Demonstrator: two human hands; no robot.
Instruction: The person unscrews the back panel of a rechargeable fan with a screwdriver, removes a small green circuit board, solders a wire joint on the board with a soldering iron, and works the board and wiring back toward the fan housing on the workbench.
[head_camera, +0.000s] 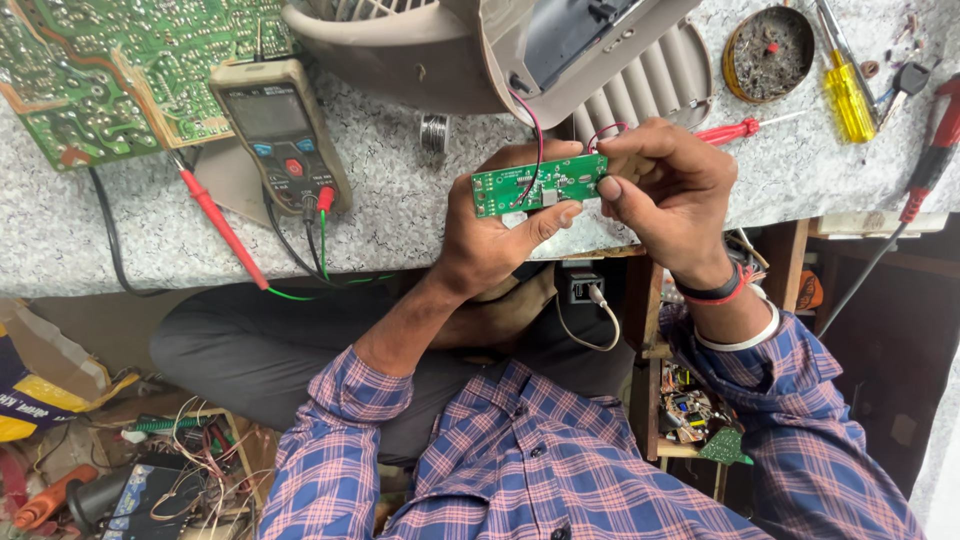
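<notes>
While the left hand (495, 235) pinches it from below, the small green circuit board (540, 183) is gripped endwise by the right hand (668, 190).

Both forearms reached up from the checked sleeves. The left hand (495, 235) pinched with thumb and fingers (548, 217). The right hand (672, 190) curled close beside it, fingers bent.

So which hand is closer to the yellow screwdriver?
The right hand. It grips the small green circuit board, just left of the yellow screwdriver; the left hand is farther left.

An electronics repair workshop: beside the multimeter (283, 130) on the speckled tabletop (400, 210) lie circuit boards (110, 70), screwdrivers (845, 90), solder wire (434, 131).
</notes>
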